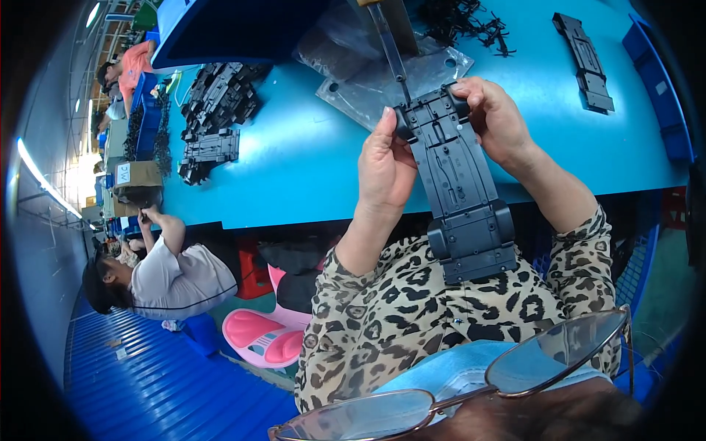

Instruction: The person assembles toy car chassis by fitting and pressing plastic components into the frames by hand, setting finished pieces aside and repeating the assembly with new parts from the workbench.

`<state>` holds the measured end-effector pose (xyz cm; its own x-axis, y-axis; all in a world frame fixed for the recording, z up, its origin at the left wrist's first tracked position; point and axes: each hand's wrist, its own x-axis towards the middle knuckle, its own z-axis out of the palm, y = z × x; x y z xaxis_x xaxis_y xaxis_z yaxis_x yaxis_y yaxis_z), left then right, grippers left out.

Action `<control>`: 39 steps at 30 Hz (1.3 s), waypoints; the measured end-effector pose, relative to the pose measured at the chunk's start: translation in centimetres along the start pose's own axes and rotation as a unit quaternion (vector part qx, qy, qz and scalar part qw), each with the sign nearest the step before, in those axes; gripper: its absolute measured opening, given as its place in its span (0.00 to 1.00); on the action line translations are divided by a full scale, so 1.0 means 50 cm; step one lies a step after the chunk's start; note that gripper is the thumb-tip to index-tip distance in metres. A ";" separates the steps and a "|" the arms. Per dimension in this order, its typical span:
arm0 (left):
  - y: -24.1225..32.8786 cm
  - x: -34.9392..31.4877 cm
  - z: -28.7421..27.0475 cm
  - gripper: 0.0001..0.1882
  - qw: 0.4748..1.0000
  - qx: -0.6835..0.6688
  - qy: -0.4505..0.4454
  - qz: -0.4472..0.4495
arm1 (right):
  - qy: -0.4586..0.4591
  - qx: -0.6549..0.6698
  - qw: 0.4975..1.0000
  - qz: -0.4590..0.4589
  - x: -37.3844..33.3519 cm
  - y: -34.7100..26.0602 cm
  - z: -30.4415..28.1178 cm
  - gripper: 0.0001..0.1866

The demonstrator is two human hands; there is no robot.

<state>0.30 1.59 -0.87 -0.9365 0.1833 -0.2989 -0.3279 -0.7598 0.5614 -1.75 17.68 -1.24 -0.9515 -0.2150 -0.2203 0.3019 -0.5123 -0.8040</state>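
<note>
Both hands hold a black plastic toy car chassis, its far end raised over the blue table and its near end over my lap. My left hand grips the far left corner, thumb on top beside a wheel. My right hand is closed on the far right corner, its thumb and fingers at the other wheel. The tip of an upright screwdriver bit meets the chassis's far end, or stands just above it; I cannot tell which. Behind it, a metal base plate lies on the table.
Stacked black chassis lie at the left. One more chassis and small black parts lie at the far right and back. A blue bin overhangs the back left; a blue tray edges the right. A co-worker sits leftward.
</note>
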 end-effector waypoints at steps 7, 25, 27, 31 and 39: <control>0.003 0.004 -0.001 0.13 1.000 0.010 -0.012 -0.019 | 0.005 0.012 1.000 -0.017 0.003 0.005 0.001 0.09; -0.004 -0.007 0.017 0.14 0.999 -0.030 -0.021 -0.009 | -0.014 0.023 1.000 -0.007 -0.007 -0.008 -0.009 0.09; -0.004 -0.009 0.018 0.14 1.000 -0.029 -0.012 -0.006 | -0.013 0.019 1.000 -0.003 -0.011 -0.011 -0.008 0.09; -0.004 -0.007 0.016 0.14 0.999 -0.025 -0.027 -0.007 | -0.031 0.012 0.999 0.002 -0.012 -0.016 -0.011 0.10; -0.006 -0.005 0.015 0.14 0.999 -0.021 -0.016 -0.019 | -0.008 0.015 1.000 0.011 -0.016 -0.020 -0.005 0.08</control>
<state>0.54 2.21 -0.38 -0.9269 0.2333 -0.2939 -0.3595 -0.7767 0.5173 -1.30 18.57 -0.37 -0.9436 -0.2394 -0.2287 0.3245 -0.5325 -0.7818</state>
